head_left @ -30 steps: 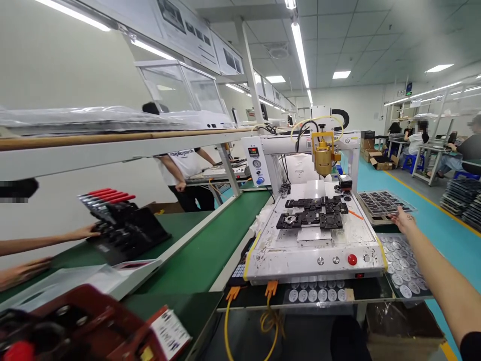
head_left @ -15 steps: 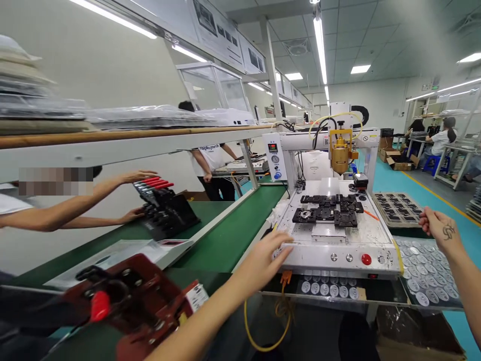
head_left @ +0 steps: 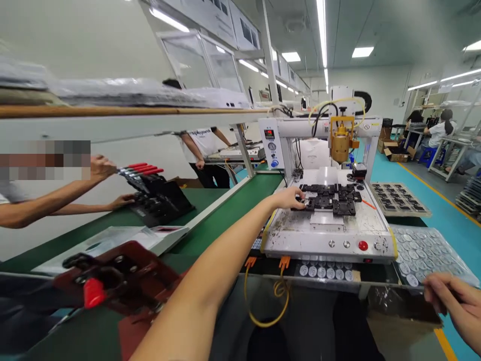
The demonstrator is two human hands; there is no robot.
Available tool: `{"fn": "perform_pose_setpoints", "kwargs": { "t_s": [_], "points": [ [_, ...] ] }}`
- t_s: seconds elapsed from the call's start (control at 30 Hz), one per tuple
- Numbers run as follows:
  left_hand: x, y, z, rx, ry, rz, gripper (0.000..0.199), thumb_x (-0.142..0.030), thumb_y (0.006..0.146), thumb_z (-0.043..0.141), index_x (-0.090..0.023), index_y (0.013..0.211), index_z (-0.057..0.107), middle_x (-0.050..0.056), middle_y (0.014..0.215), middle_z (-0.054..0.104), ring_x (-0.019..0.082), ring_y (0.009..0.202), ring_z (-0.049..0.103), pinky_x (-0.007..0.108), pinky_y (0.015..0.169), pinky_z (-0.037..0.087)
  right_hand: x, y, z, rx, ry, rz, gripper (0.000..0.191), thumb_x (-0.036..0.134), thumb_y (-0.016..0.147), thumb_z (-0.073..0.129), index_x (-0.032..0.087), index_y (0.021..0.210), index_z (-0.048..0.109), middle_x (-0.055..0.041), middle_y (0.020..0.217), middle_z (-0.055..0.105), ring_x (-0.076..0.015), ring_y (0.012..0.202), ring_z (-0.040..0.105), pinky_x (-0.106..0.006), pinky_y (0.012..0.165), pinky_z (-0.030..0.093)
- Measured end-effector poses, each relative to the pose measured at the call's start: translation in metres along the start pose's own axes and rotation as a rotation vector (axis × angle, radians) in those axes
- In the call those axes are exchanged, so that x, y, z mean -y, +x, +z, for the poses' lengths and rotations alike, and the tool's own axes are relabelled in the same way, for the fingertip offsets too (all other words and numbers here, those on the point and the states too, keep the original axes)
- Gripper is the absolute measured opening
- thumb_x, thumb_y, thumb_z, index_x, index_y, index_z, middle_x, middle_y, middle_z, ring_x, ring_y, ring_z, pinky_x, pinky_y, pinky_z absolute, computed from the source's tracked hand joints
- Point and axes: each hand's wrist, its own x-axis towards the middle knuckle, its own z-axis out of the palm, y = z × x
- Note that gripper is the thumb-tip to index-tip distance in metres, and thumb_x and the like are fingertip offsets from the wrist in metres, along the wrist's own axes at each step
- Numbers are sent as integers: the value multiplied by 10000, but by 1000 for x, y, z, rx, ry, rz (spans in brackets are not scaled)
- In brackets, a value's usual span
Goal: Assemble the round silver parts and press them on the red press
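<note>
My left hand [head_left: 290,198] reaches onto the white bed of a benchtop machine [head_left: 278,235]. Its thumb and fingers close around a small round silver part [head_left: 307,202] at the left end of the black fixture [head_left: 326,202]; the fingers partly cover that part. Above the fixture hangs the machine's brass-coloured head [head_left: 340,148], apart from it. At the lower right, my right hand [head_left: 453,301] is closed, thumb against curled fingers; whatever it may hold cannot be made out. Just beyond it lies a clear sheet of round pale discs [head_left: 424,250].
A tray of dark parts [head_left: 400,199] sits right of the machine. A red-handled dark red clamp fixture [head_left: 124,281] stands at near left. Beside the green belt [head_left: 225,225], another person's hand [head_left: 101,168] grips a red-handled black fixture [head_left: 161,200]. Yellow cable [head_left: 266,323] hangs in front.
My left hand has moved from the machine's front edge onto the black fixture and closed at the silver part. My right hand has dropped from beside the parts tray to the lower right.
</note>
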Motion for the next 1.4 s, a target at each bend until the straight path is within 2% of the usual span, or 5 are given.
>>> {"fn": "perform_pose_setpoints", "kwargs": {
  "t_s": [0.23,0.4,0.53,0.63,1.4],
  "points": [
    [-38,-71,10,-202,-105,71,316,-329,871,664,-162,1139,663,72,1132,726,209,1025,646,354,977,512,-4,-27,78,419,-166,-230,305,519,1042,609,278,1000,792,-57,908,785,-255,810,750,-337,702,626],
    [-75,-157,120,23,-341,275,314,-240,847,717,-203,1152,653,45,1024,762,207,890,709,345,838,594,-29,-23,134,439,-341,-607,242,244,1094,528,241,1183,753,-103,1122,794,-295,1052,747,-457,926,629],
    [-66,-172,208,102,-273,352,411,-143,763,794,-211,1143,652,147,1442,698,338,1392,635,509,1221,474,-52,-17,159,414,-435,-695,266,161,1049,565,203,1227,757,-143,1241,787,-377,1204,710,-624,1049,565],
    [-47,-172,237,106,-287,355,408,-123,753,805,-213,1115,639,175,1611,571,333,1556,476,559,1336,316,-62,-23,164,427,-445,-724,285,138,1047,561,210,1238,759,-129,1275,783,-357,1241,701,-595,1072,570],
    [-64,-170,247,123,-245,379,433,-129,800,736,-212,1209,620,191,1604,576,341,1574,448,588,1354,259,-80,-14,155,456,-411,-743,244,205,1072,590,239,1242,762,-128,1153,770,-311,1123,688,-499,969,560]
  ]
}}
